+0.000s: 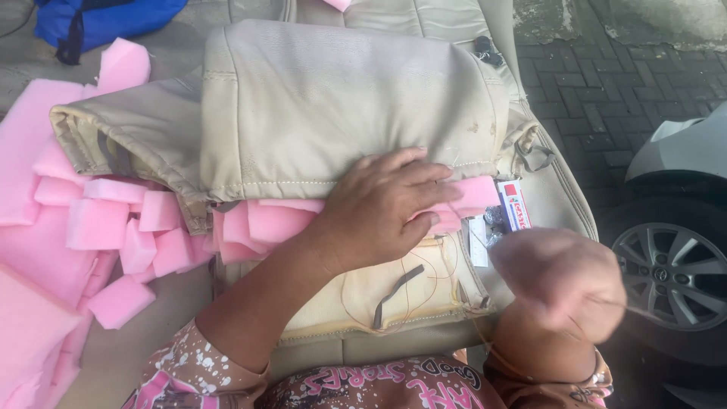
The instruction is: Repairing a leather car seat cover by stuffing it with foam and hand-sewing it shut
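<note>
My left hand (386, 201) presses flat on the foam (469, 198) under the beige seat cover (318, 106), right hand (564, 284) fisted on taut thread (424, 291), which may snap if yanked.

The stitched leather seat cover (333, 106) is beige. The cut foam blocks (113, 227) are pale pink. The crumpled cloth bag (98, 19) is bright blue. The person's sleeve (189, 371) is pink with white speckles.

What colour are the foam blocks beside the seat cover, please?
The foam blocks are pink, clearest in the head view.
</note>
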